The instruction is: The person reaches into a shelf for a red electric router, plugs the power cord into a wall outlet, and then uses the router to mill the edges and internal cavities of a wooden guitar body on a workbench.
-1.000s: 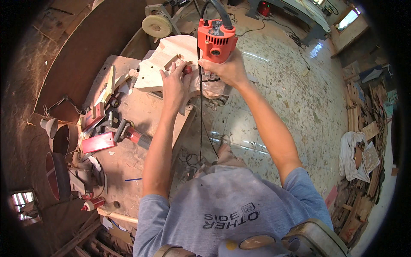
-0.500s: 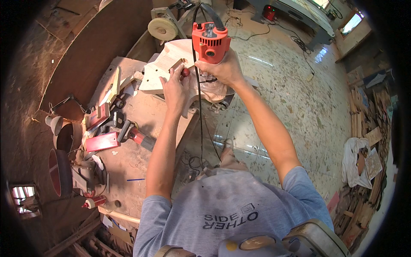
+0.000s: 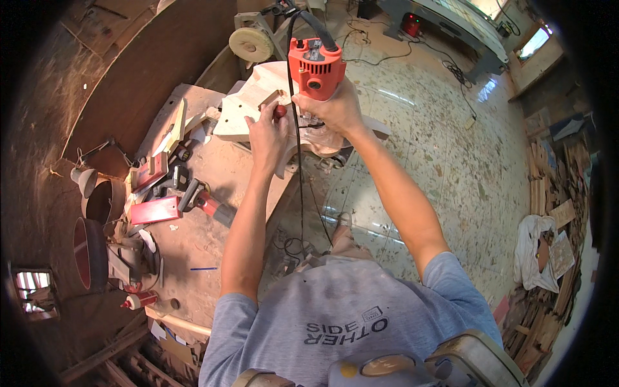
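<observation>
Red-orange power tool (image 3: 316,68), black-vented, is held over pale, slotted wood (image 3: 243,120) at far end of table (image 3: 184,248) by right hand (image 3: 338,111), fingers wrapped; left hand (image 3: 266,137) placed beside red knob (image 3: 280,111), fingers partly spread, pinch unclear.

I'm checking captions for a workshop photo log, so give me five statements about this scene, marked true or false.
1. The right hand holds the red power tool. True.
2. The person wears long sleeves. False: the grey sleeves are short, leaving the forearms bare.
3. The left hand is at the dark red knob. True.
4. The white bag lies at the picture's left side. False: the white bag is at the right.
5. A thin blue stick lies on the workbench. True.
</observation>
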`<state>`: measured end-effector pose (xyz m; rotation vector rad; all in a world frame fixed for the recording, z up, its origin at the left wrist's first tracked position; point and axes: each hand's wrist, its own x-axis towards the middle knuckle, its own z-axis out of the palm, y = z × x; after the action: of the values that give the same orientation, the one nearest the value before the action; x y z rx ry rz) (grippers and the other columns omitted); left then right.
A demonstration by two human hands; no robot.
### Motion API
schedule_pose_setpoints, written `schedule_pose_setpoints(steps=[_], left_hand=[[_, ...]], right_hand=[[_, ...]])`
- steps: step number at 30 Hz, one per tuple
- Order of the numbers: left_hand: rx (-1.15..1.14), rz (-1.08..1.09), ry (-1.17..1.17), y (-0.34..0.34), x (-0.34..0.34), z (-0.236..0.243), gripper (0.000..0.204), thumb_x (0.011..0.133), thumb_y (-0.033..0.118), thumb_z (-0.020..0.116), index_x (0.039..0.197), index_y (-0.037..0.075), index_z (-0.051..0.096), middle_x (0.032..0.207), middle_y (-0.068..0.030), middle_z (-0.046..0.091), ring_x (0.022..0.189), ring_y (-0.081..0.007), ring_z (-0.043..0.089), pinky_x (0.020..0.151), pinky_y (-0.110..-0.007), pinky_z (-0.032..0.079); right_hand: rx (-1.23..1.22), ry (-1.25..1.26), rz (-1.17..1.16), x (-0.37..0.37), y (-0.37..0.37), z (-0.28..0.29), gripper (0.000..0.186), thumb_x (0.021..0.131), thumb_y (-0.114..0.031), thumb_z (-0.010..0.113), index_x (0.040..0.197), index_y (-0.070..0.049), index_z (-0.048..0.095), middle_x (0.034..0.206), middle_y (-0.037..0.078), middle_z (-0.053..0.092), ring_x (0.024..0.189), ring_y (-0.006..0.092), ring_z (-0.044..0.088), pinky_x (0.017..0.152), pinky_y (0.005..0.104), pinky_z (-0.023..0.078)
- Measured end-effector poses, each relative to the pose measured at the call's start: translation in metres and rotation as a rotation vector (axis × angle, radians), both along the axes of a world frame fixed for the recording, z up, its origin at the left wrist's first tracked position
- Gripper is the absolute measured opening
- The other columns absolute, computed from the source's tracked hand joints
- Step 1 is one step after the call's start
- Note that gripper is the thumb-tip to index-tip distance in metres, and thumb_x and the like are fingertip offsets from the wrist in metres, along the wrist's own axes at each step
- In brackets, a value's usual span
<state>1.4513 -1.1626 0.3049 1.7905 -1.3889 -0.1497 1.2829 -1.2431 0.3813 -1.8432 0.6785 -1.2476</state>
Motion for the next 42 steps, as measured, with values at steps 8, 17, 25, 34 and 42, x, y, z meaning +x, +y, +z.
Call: schedule_pose_setpoints(steps=[8,17,25,34,42], left_hand=[[-0.001,0.010,-0.041,0.003,0.013,-0.003,0.038,0.094,0.019,0.070,0.131,0.008,0.070,0.102,-0.0167,0.079,0.096,-0.0375,0.075,0.121,-0.057,0.034],[0.000,0.001,0.026,0.006,0.015,0.003,0.040,0.092,0.016,0.073,0.131,0.007,0.070,0.104,-0.0197,0.079,0.097,-0.0362,0.075,0.113,-0.045,0.045],[-0.056,0.018,0.043,0.006,0.017,0.001,0.040,0.091,0.012,0.072,0.129,0.003,0.068,0.100,-0.0211,0.077,0.094,-0.0397,0.074,0.109,-0.050,0.046],[0.003,0.074,-0.063,0.016,0.020,0.000,0.039,0.093,0.016,0.071,0.132,0.008,0.068,0.108,-0.0183,0.078,0.121,-0.0380,0.069,0.125,-0.069,0.018],[0.067,0.082,-0.041,0.025,0.017,0.008,0.038,0.095,0.018,0.070,0.132,0.011,0.070,0.117,-0.0150,0.078,0.141,-0.0385,0.057,0.120,-0.081,0.006]], right_hand=[[-0.027,-0.033,-0.014,0.007,0.005,-0.004,0.042,0.078,-0.027,0.092,0.105,-0.003,0.070,0.093,0.003,0.075,0.081,0.0116,0.070,0.074,0.0321,0.058],[0.068,0.043,0.007,0.008,0.004,0.001,0.070,0.072,-0.034,0.094,0.127,-0.004,0.063,0.111,0.012,0.077,0.100,0.0253,0.076,0.089,0.0390,0.059],[0.071,0.038,0.039,0.012,-0.001,0.001,0.069,0.072,-0.033,0.094,0.126,-0.003,0.063,0.111,0.010,0.077,0.099,0.0227,0.076,0.088,0.0379,0.059],[0.090,-0.014,0.042,0.020,0.008,-0.002,0.072,0.071,-0.033,0.095,0.127,-0.004,0.061,0.113,0.011,0.077,0.101,0.0223,0.076,0.089,0.0380,0.059],[0.117,0.018,0.057,0.019,0.010,-0.002,0.071,0.071,-0.033,0.095,0.127,-0.005,0.061,0.112,0.010,0.077,0.101,0.0240,0.075,0.089,0.0392,0.059]])
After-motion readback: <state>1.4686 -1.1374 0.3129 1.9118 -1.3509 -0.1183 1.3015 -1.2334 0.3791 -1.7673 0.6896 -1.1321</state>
